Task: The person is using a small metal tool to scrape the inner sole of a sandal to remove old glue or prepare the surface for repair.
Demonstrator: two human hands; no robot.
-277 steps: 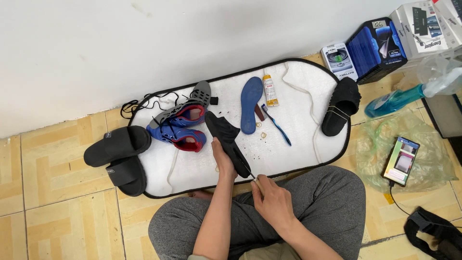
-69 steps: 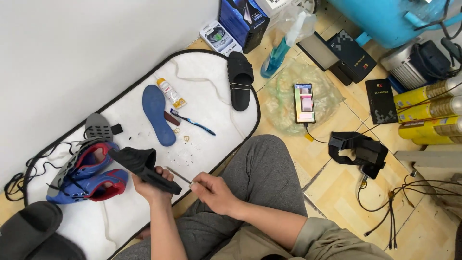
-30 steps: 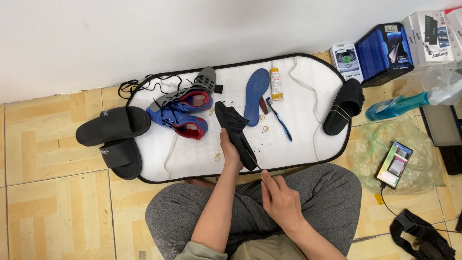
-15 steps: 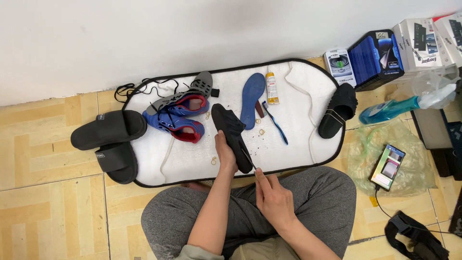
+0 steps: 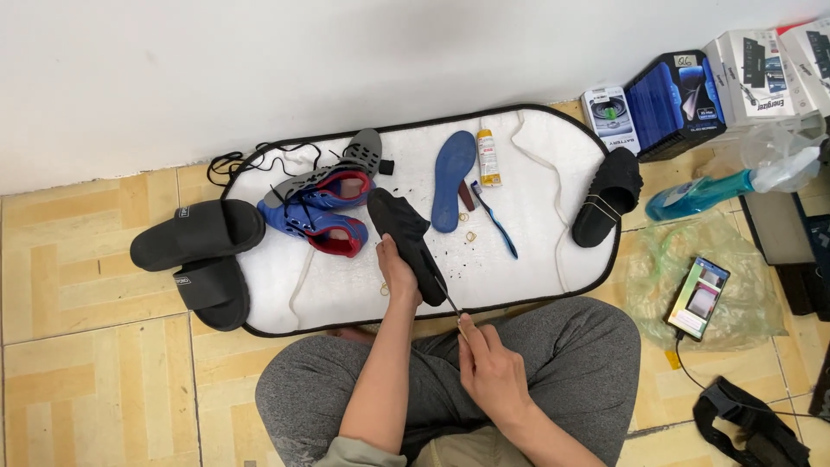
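My left hand grips a black slipper held upright over the white mat. My right hand, above my lap, pinches a thin metal tool whose tip touches the slipper's lower edge. Just left of the slipper lie two blue and red sneakers with loose black laces. A blue insole, a small yellow tube and a blue toothbrush lie on the mat to the right.
A second black slipper rests on the mat's right edge. Two black slides sit on the tiled floor at left. Boxes, a blue spray bottle, a plastic bag and a lit phone crowd the right.
The view swung from a tilted angle back to straight over the mat. My hands stay on the slipper and tool, with the tool tip still working along the slipper's lower edge.
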